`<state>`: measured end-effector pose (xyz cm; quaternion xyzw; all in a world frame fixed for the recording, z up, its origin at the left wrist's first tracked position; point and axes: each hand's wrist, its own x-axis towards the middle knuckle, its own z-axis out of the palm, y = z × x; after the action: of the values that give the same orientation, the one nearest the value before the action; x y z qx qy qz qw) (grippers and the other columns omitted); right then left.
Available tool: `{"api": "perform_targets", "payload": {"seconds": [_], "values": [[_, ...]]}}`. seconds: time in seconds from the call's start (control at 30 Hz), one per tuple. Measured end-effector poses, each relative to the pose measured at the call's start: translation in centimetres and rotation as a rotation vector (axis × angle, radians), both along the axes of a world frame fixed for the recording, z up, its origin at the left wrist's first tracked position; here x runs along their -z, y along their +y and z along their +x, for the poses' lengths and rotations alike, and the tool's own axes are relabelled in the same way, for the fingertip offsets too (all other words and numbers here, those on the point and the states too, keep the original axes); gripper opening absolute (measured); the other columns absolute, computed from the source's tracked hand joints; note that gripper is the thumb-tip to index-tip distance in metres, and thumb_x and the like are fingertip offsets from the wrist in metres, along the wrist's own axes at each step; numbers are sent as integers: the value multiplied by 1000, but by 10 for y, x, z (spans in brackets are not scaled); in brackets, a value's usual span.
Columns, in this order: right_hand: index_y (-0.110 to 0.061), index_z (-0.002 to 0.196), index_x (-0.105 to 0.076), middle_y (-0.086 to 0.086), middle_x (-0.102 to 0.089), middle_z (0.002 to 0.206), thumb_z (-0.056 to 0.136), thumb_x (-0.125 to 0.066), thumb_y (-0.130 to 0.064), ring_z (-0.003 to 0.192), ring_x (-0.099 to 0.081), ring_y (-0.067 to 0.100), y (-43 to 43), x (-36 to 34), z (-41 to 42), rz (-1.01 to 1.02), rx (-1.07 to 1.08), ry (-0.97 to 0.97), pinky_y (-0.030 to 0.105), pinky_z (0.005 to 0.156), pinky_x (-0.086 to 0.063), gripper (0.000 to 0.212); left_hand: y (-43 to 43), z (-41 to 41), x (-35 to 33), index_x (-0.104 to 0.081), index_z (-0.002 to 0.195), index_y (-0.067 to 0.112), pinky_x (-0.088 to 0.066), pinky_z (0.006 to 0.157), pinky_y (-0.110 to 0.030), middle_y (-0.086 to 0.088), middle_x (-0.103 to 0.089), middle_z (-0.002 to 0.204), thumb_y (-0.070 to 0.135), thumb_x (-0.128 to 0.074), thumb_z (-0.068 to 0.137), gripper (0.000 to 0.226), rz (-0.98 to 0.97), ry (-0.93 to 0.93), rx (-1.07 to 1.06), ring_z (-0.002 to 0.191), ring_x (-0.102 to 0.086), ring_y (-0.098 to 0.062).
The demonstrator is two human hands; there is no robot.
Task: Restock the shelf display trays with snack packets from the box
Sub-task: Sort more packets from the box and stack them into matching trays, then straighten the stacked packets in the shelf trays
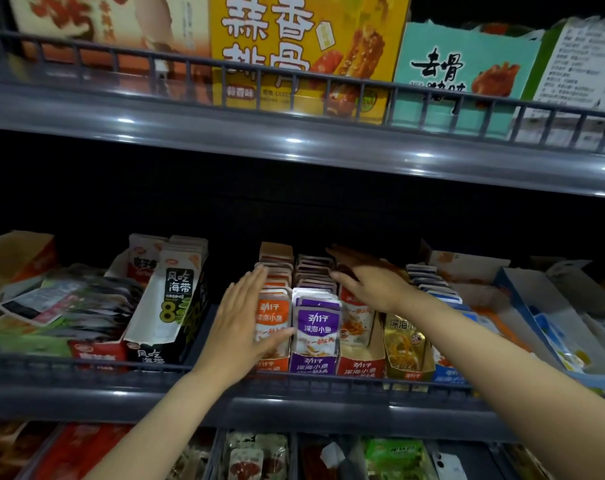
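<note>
On the middle shelf [121,396] the fish-snack rows run front to back. The purple packets [316,323] stand centre frame, between my hands. My left hand [240,327] lies flat, fingers straight, against the orange packets [273,315]. My right hand [373,282] reaches deeper, spread over the red row [356,323], fingertips blurred. I can't pick out the supply box.
</note>
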<state>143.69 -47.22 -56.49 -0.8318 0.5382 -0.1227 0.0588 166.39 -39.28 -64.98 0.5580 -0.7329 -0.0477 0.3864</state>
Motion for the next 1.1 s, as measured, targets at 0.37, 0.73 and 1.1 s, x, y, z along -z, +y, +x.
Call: {"api": "perform_targets", "payload": {"seconds": [0.37, 0.73, 1.1], "values": [[-20, 148, -23, 2, -39, 147, 75, -76, -41, 130, -44, 20, 12, -1, 100, 333, -222, 132, 33, 107, -38, 93, -3, 32, 32, -1, 142, 50, -19, 115, -28, 32, -13, 147, 66, -66, 69, 99, 238, 129, 235, 138, -14, 7], [-24, 127, -53, -1, -60, 124, 86, -57, -54, 113, -56, 19, 34, 12, 97, 190, -61, 249, 38, 100, -43, 51, -22, 27, 35, 0, 146, 46, -33, 112, -39, 21, -31, 146, 58, -75, 67, 109, 310, 304, 267, 135, -30, 1], [-22, 132, -42, -2, -56, 127, 71, -80, -42, 116, -56, 17, 22, 9, 100, 374, -51, -48, 35, 101, -45, 75, -27, 28, 24, -11, 142, 49, -45, 103, -41, 14, -41, 140, 49, -82, 63, 106, 320, 325, 264, 128, -43, -2]]}}
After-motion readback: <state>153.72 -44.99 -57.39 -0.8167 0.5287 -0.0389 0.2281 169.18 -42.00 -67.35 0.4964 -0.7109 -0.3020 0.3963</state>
